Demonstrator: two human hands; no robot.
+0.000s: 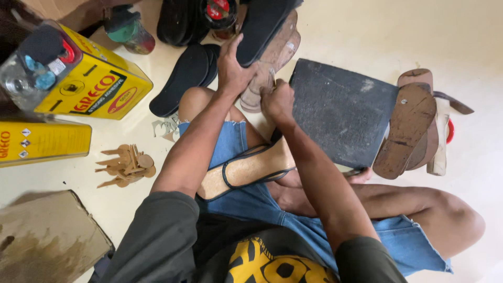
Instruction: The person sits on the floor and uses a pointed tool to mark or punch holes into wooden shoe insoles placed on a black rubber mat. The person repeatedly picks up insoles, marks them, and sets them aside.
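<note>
My left hand (234, 67) grips the edge of a black shoe sole (262, 25) held up over a brown sole (275, 57). My right hand (277, 100) is closed on the lower end of the brown sole beside it. A tan sandal with thin black straps (246, 169) rests on my lap, between my forearms. I sit on the floor in blue denim shorts with legs crossed.
Two yellow adhesive tins (99, 84) (42, 141) stand at the left. Black soles (183, 78) lie near my knee. A dark square rubber sheet (340, 110), stacked brown soles (408, 126), small tan cut-outs (126, 165) and a cardboard box (47, 241) surround me.
</note>
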